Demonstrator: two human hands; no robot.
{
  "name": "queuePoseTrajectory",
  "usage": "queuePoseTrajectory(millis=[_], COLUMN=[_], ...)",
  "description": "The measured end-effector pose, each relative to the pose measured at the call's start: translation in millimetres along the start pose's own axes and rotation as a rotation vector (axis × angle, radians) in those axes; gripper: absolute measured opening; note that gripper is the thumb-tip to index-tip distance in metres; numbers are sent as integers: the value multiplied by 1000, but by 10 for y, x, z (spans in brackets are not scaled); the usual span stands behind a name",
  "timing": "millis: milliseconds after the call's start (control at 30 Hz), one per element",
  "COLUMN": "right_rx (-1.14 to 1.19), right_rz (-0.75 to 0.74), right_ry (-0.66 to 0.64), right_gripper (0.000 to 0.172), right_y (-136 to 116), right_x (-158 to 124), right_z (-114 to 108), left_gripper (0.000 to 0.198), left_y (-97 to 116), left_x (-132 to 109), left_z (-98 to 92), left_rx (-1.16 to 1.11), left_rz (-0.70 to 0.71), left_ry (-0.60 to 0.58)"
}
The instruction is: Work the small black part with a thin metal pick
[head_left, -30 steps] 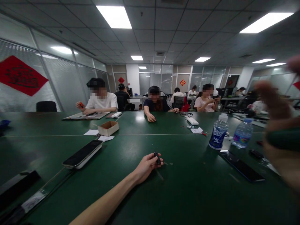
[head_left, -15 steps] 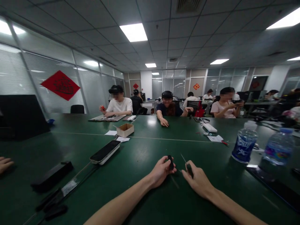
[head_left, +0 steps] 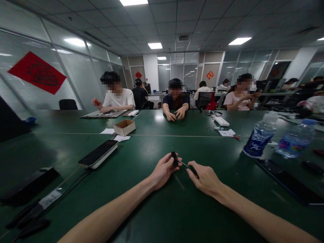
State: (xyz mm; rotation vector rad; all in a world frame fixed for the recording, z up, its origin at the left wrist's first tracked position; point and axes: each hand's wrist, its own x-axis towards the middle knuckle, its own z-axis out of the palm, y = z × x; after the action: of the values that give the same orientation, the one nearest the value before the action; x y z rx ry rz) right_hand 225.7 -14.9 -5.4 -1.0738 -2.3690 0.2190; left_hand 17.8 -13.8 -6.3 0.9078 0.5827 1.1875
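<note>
Green tbl (head_left: 157, 216); arms (head_left: 113, 207) angled inward; L fingers (head_left: 169, 164) pinch blk part (head_left: 173, 157), R fingers (head_left: 198, 165) grip thin tool (head_left: 193, 170).

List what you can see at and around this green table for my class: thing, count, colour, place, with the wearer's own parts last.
Tabletop: one, dark green, across the foreground.
Small part: one, black, in the left grip.
Screwdriver-like tool: one, dark handle, in the right grip.
Smartphones: two, black, one left, one right.
Bottles: two, clear with coloured labels, right.
Open box: one, cream, beyond the left phone.
Paper sheets: at least three, white, beside the box and farther right.
Wall hangings: at least three, red, background.
People: several, white, dark and pink tops, across the table and behind.
Ceiling lights: several, white, overhead.
Forearms: two, bare, from the lower edges.
Grips: two, bare hands, near centre.
</note>
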Motion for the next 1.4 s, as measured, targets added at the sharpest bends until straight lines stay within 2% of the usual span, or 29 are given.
queuePoseTrajectory(millis=[367, 867, 1400], right_rx=[-47, -198, -195], right_rz=[30, 55, 43], right_ry=[2, 2, -19], right_gripper=[24, 21, 22], right_y=[15, -16, -49], right_x=[-13, -44, -56], right_z=[5, -26, -65], left_gripper=[32, 37, 36], left_y=[-72, -74, -70], left_x=[28, -12, -14], left_z=[-32, 63, 36], left_rx=[46, 143, 157], left_rz=[82, 132, 137], left_ry=[65, 165, 160])
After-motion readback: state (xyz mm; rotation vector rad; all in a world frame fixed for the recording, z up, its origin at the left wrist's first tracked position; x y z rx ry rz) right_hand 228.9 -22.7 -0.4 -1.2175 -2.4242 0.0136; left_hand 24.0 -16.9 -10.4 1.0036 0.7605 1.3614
